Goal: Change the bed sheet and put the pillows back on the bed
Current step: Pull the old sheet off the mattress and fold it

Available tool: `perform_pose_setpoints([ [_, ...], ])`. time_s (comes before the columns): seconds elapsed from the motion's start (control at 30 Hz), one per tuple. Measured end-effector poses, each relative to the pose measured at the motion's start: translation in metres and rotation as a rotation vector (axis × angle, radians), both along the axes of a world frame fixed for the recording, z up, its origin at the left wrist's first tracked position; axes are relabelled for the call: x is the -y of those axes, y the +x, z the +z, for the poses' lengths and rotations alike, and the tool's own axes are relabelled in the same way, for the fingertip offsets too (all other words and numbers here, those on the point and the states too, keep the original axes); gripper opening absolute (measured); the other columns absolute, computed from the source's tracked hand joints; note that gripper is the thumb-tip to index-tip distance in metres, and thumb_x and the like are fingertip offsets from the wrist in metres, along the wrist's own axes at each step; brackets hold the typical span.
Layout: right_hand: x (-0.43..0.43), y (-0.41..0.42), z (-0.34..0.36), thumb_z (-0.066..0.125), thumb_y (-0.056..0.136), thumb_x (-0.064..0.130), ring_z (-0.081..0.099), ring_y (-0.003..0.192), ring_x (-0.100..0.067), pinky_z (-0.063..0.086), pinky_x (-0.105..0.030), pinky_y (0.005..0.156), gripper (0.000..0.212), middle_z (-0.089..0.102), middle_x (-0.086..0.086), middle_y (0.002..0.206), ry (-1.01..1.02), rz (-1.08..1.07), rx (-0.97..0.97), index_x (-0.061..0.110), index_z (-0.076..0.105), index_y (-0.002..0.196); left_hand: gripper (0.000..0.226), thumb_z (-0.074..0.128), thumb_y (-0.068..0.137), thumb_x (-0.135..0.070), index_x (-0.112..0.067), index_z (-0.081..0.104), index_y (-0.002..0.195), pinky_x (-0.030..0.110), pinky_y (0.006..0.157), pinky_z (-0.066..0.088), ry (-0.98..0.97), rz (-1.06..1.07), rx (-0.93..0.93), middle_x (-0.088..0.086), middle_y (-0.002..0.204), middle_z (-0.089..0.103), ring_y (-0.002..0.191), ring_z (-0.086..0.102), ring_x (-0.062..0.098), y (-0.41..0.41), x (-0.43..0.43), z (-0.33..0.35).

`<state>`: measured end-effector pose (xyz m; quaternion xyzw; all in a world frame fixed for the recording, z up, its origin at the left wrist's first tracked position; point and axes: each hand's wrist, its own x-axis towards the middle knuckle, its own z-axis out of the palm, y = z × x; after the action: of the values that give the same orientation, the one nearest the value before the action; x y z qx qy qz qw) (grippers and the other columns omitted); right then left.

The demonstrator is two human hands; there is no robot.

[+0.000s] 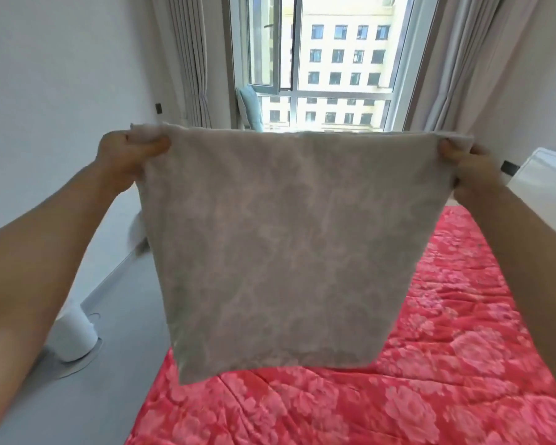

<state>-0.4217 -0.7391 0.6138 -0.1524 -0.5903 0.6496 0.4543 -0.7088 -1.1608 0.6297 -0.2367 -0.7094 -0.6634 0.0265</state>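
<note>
- Head view, item one: folded sheet; pale grey, faint flowered pattern; held up in the air at the centre of the frame, stretched flat between both hands; lower edge hangs free above the bed, apparently clear of it.
- Left hand: at 10 o'clock; fingers curled round the upper left corner of the sheet; fabric is bunched inside the grip.
- Right hand: at 2 o'clock; upper right corner is pinched between thumb and fingers.
- Bed: from 4 to 6 o'clock, below and behind the sheet; covered by a red quilted spread with pink flowers; no fresh sheet is laid on it yet.
- White pillow: at 3 o'clock, beyond the right hand; only partly in frame, so taken to be a pillow.
- Handling, as judged: the sheet is light, soft and limp; window light is let through it; no stiffness is to be expected, so any unsupported part will sag; not fragile; best taken at corners or along the top edge, with all layers caught together, lest the fold slip open.
- Surroundings: window at 12 o'clock; curtains at either side; teal cushion by the glass; white cylinder on the floor at 8 o'clock.
</note>
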Motion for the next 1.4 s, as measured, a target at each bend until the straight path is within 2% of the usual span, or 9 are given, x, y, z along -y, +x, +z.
perform_pose_setpoints([
  [0.13,-0.008,0.033,-0.009,0.075,0.074,0.029,0.064,0.085,-0.012,0.055,-0.025,0.069,0.037,0.071,0.006,0.09,0.075,0.023,0.086,0.011,0.067,0.105,0.024,0.074,0.079,-0.016,-0.007,0.068,0.1,0.026,0.086,0.046,-0.286,-0.095,-0.076,0.001,0.098,0.066,0.095,0.062,0.013,0.003,0.03,0.001],
  [0.27,0.0,0.087,-0.098,0.066,0.081,0.016,0.064,0.094,-0.016,0.055,-0.022,0.077,0.033,0.072,-0.001,0.099,0.05,0.133,0.284,0.003,0.063,0.112,0.011,0.077,0.073,-0.003,-0.005,0.069,0.08,0.014,0.063,0.045,-0.68,-0.165,-0.078,0.008,0.076,0.064,0.071,0.057,0.011,0.044,0.055,-0.07],
  [0.47,0.047,0.193,-0.246,0.093,0.029,0.05,0.065,0.077,-0.008,0.052,-0.015,0.065,0.074,0.072,-0.001,0.089,-0.09,0.315,0.732,0.013,0.074,0.09,0.025,0.087,0.058,-0.021,-0.023,0.063,0.064,0.017,0.054,0.038,-1.173,-0.373,-0.019,-0.017,0.055,0.058,0.055,0.051,0.002,0.11,0.092,-0.209],
  [0.57,0.07,0.233,-0.295,0.085,0.058,0.024,0.062,0.07,-0.007,0.049,-0.015,0.06,0.031,0.068,-0.005,0.084,-0.141,0.41,0.946,0.011,0.073,0.083,0.029,0.083,0.062,-0.016,-0.026,0.057,0.057,0.014,0.05,0.035,-1.329,-0.537,0.045,-0.021,0.048,0.052,0.048,0.045,-0.003,0.146,0.106,-0.271],
  [0.77,0.084,0.254,-0.363,0.066,0.084,0.004,0.052,0.069,-0.016,0.038,-0.028,0.065,0.002,0.062,-0.002,0.073,-0.132,0.412,1.255,0.004,0.066,0.086,0.017,0.077,0.063,-0.013,-0.017,0.061,0.061,0.015,0.051,0.037,-1.387,-0.56,0.266,-0.012,0.054,0.054,0.054,0.047,0.004,0.184,0.118,-0.349],
  [1.0,0.042,0.159,-0.389,0.066,0.085,0.007,0.06,0.076,-0.02,0.05,-0.031,0.066,0.021,0.069,-0.004,0.086,-0.359,0.05,1.07,0.004,0.067,0.106,0.014,0.074,0.078,-0.006,-0.008,0.07,0.09,0.025,0.07,0.045,-0.902,-0.287,0.598,0.004,0.086,0.068,0.082,0.06,0.016,0.109,0.074,-0.37],
  [1.2,-0.028,0.03,-0.445,0.065,0.084,0.0,0.06,0.055,-0.008,0.046,-0.013,0.044,0.033,0.063,-0.003,0.078,-0.292,-0.207,1.138,-0.002,0.063,0.117,0.023,0.065,0.088,-0.014,-0.001,0.064,0.107,0.033,0.079,0.047,-0.666,-0.023,0.691,0.017,0.107,0.065,0.095,0.059,0.023,-0.001,-0.022,-0.458],
  [1.33,-0.051,-0.019,-0.473,0.05,0.086,0.003,0.06,0.107,-0.031,0.047,-0.034,0.088,0.045,0.062,-0.015,0.123,0.048,-0.32,1.591,0.016,0.057,0.128,0.045,0.044,0.093,-0.04,-0.013,0.048,0.129,0.044,0.097,0.037,-1.136,0.235,0.418,0.024,0.127,0.053,0.115,0.05,0.037,-0.037,-0.084,-0.518],
  [1.4,-0.048,-0.015,-0.494,0.05,0.085,0.009,0.058,0.111,-0.032,0.046,-0.036,0.09,0.048,0.06,-0.014,0.125,0.102,-0.235,1.702,0.019,0.052,0.132,0.045,0.043,0.096,-0.033,-0.013,0.042,0.136,0.048,0.102,0.03,-1.367,0.184,0.209,0.028,0.129,0.049,0.12,0.044,0.043,-0.029,-0.108,-0.535],
])
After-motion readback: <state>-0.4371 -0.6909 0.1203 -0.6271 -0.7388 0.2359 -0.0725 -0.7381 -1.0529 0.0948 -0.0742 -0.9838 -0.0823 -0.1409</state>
